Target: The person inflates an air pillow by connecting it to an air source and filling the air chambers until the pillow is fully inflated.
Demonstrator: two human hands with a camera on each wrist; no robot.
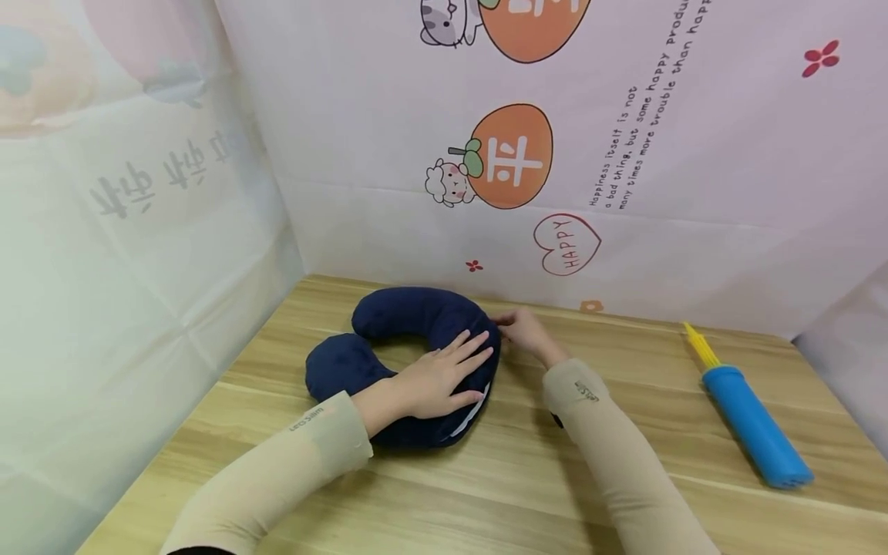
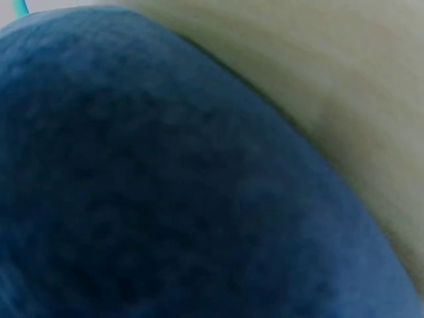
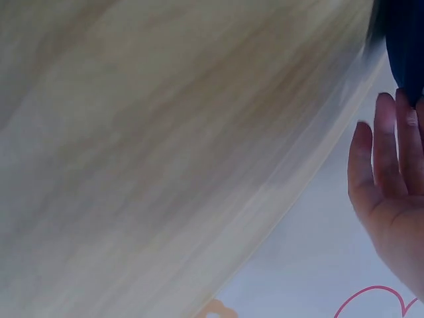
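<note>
A navy U-shaped neck pillow (image 1: 409, 304) lies on the table, its opening turned to the left. My left hand (image 1: 438, 381) rests on the pillow's curved part with straight, spread fingers. Along the outer rim near that thumb runs a white strip (image 1: 472, 412). My right hand (image 1: 525, 333) pinches at the pillow's outer edge on the far right side; I cannot tell exactly what is between the fingertips. In the right wrist view, several fingers (image 3: 387, 149) reach to the dark fabric. Plush navy fabric of the pillow (image 2: 165, 165) fills most of the left wrist view.
A blue hand pump (image 1: 756, 424) with a yellow nozzle (image 1: 702, 344) lies at the right of the wooden table (image 1: 472, 501). Behind the table's far edge hangs a printed white cloth (image 1: 375, 185), and another pale cloth (image 1: 139, 293) closes off the left side.
</note>
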